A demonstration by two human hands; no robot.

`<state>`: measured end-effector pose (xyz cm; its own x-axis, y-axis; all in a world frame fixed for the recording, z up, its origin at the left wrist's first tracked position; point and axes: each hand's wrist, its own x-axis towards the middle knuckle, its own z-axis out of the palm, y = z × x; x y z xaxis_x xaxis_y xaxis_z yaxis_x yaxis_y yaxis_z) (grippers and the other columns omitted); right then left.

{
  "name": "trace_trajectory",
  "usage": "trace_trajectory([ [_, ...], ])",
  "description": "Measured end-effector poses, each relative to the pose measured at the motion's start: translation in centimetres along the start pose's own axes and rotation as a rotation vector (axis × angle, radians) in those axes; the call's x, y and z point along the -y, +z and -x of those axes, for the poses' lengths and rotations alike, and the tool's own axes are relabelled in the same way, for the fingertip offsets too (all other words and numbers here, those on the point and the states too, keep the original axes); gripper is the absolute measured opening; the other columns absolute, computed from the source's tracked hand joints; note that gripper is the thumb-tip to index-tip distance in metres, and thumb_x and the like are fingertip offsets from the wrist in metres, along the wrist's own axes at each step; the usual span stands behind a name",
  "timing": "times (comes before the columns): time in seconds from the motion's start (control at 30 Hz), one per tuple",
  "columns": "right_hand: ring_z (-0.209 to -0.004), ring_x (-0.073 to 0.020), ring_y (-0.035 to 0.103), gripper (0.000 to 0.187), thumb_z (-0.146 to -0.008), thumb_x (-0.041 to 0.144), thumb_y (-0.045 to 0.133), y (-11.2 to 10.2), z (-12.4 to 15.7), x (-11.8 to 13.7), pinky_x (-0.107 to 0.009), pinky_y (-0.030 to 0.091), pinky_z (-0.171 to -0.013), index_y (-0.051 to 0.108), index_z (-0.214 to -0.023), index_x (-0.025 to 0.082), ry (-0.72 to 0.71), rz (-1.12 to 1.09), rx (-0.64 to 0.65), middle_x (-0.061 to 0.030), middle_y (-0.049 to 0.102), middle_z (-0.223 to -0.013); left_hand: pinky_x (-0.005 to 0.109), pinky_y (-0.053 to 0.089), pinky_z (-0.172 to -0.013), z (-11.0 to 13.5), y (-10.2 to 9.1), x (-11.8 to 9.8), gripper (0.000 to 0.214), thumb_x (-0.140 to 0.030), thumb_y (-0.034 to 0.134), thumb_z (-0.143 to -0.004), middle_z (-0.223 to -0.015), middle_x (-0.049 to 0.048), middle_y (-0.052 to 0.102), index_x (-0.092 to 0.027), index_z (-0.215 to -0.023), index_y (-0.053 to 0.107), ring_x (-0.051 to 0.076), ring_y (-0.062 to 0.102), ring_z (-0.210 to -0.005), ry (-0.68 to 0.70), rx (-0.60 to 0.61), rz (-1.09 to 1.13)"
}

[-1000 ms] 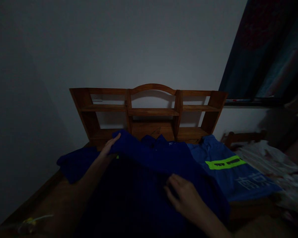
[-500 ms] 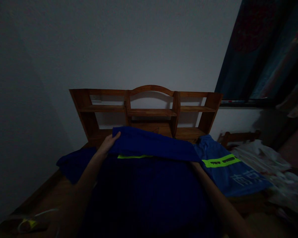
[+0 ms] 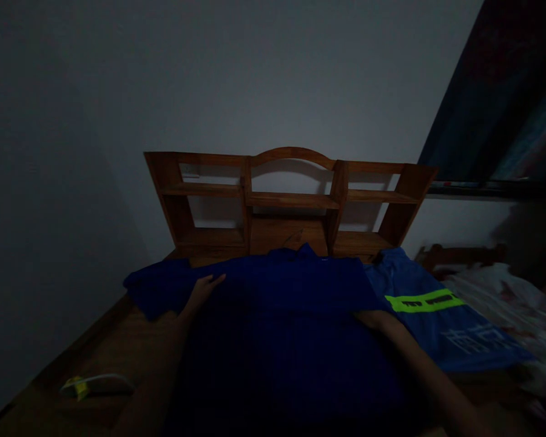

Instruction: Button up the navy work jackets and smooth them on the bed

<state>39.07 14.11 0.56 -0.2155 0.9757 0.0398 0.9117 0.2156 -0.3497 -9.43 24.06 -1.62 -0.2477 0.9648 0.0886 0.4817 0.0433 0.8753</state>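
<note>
A dark blue collared shirt [image 3: 295, 291] lies spread in front of me, its collar toward the wooden shelf and one sleeve reaching left. At the shirt's left side is my left hand [image 3: 202, 292], closed on the cloth, thumb pointing inward and the other fingers mostly hidden in shadow. My right hand [image 3: 377, 319] holds the cloth near the right edge, with its fingertips partly lost against the dark fabric. Just beyond it lies a lighter blue garment [image 3: 437, 340] with a bright yellow-green band and white characters.
A wooden shelf unit [image 3: 293, 199] stands against the pale wall behind the shirt. Whitish plastic bags or cloth [image 3: 505, 291] lie at the right. A yellow item [image 3: 79, 387] with a pale cord rests on the wooden surface at lower left. The light is dim.
The raised, folded cloth between my hands has come down flat. The collar now shows and the shirt's yellow-green strip is covered. Both hands are lower, and the view has shifted left.
</note>
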Motion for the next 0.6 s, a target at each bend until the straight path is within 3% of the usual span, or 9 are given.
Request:
trace_trajectory([
  [0.17,-0.108,-0.0219,0.058,0.04,-0.09,0.044,0.04,-3.3,5.9,2.0,-0.033,0.046,-0.094,0.059,-0.12,0.028,-0.123,-0.118,0.129,-0.0022,0.06,-0.121,0.03,0.048,-0.063,-1.1,0.7,1.6,0.044,-0.059,0.068,-0.055,-0.067,0.0031,0.066,-0.016,-0.066,0.065,0.028,0.063,-0.079,-0.006,0.012,-0.029],
  [0.23,-0.112,-0.0202,0.056,0.041,-0.092,0.044,0.036,-4.8,6.8,2.6,-0.032,0.045,-0.097,0.053,-0.126,0.03,-0.108,-0.147,-0.014,-0.0005,0.058,-0.124,0.031,0.049,-0.071,-1.8,1.0,2.2,0.05,-0.057,0.069,-0.055,-0.084,0.0076,0.07,-0.014,-0.081,0.068,0.031,0.062,-0.092,0.003,-0.007,-0.078],
  [0.3,-0.124,-0.0202,0.045,0.046,-0.094,0.045,0.033,-4.9,6.3,2.3,-0.036,0.036,-0.106,0.042,-0.135,0.029,-0.073,-0.102,-0.276,-0.0013,0.047,-0.136,0.032,0.048,-0.077,-2.3,1.4,2.7,0.061,-0.055,0.07,-0.057,-0.1,0.0128,0.068,-0.01,-0.098,0.066,0.031,0.06,-0.1,0.018,-0.033,-0.126],
  [0.37,-0.134,-0.0212,0.03,0.052,-0.093,0.046,0.033,-3.3,4.8,0.6,-0.041,0.026,-0.111,0.032,-0.141,0.027,-0.071,-0.005,-0.419,-0.0028,0.032,-0.145,0.031,0.048,-0.077,-2.4,1.7,3.0,0.07,-0.054,0.07,-0.058,-0.103,0.0144,0.067,-0.007,-0.11,0.061,0.03,0.061,-0.098,0.027,-0.051,-0.148],
  [0.5,-0.136,-0.0249,0.022,0.059,-0.09,0.053,0.035,2.5,2.9,-4.7,-0.048,0.024,-0.11,0.032,-0.142,0.024,-0.103,0.153,-0.274,-0.0061,0.028,-0.147,0.03,0.047,-0.066,-1.5,0.9,3.2,0.07,-0.055,0.065,-0.065,-0.075,0.0059,0.067,-0.012,-0.118,0.056,0.026,0.064,-0.076,0.047,-0.072,-0.192],
  [0.6,-0.137,-0.0259,0.019,0.064,-0.09,0.053,0.036,5.2,3.4,-7.3,-0.049,0.023,-0.111,0.027,-0.144,0.019,-0.084,0.19,-0.283,-0.008,0.024,-0.148,0.032,0.045,-0.068,-0.5,-2.1,3.4,0.06,-0.057,0.052,-0.076,-0.07,0.0056,0.063,-0.015,-0.118,0.055,0.026,0.062,-0.076,0.073,-0.278,-0.348],
])
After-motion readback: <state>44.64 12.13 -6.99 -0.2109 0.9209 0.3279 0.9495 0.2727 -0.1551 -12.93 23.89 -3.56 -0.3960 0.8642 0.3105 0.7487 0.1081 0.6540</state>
